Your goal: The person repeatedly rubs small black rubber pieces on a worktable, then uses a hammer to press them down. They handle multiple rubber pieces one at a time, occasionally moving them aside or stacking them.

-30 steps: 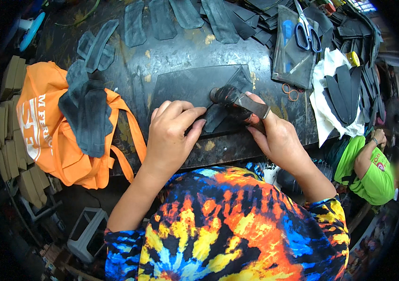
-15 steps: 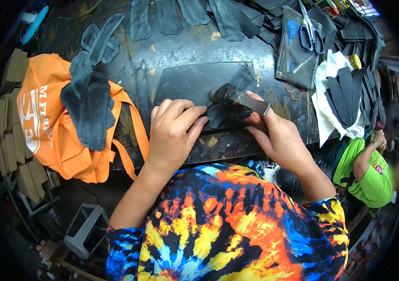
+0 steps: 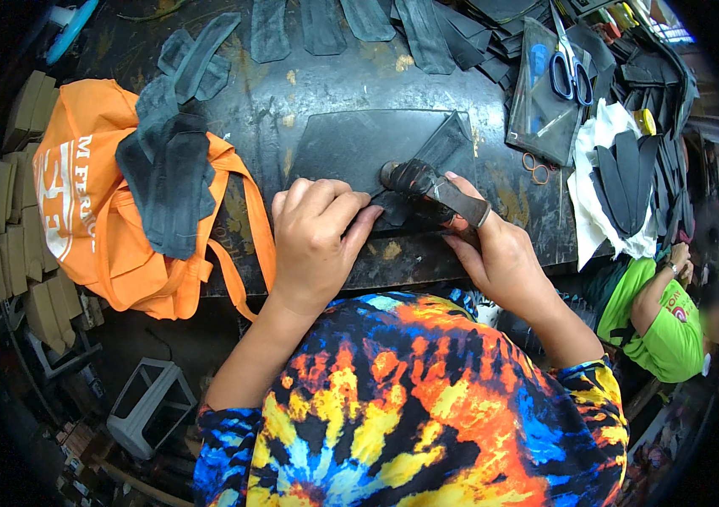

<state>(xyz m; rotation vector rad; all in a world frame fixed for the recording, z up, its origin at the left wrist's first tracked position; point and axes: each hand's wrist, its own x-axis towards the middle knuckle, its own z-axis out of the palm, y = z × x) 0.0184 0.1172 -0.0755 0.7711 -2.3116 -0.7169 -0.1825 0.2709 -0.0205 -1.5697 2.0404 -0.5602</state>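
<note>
My right hand point(image 3: 507, 262) is closed round a hammer point(image 3: 419, 183) with a round dark face, a black-wrapped body and a flat metal tail. The hammer's face is down over a dark leather strip point(image 3: 442, 142), which lies slantwise on a thin dark sheet point(image 3: 343, 139). At the left of the hammer, my left hand point(image 3: 317, 232) pinches with thumb and forefinger at the near end of the dark material. What exactly lies between those fingertips is mostly hidden.
An orange bag point(image 3: 106, 186) with dark leather pieces point(image 3: 169, 186) on it sits left. Further strips point(image 3: 321, 29) lie along the back. Blue-handled scissors point(image 3: 571, 76), a clear pouch point(image 3: 537, 127), small orange-handled scissors point(image 3: 535, 169) and a white cloth point(image 3: 588, 203) are right. A person in green point(image 3: 651, 329) sits beyond.
The view has shifted slightly, so the table things sit a little further right and higher. Both hands and the hammer keep nearly the same places, the hammer tilted a little differently.
</note>
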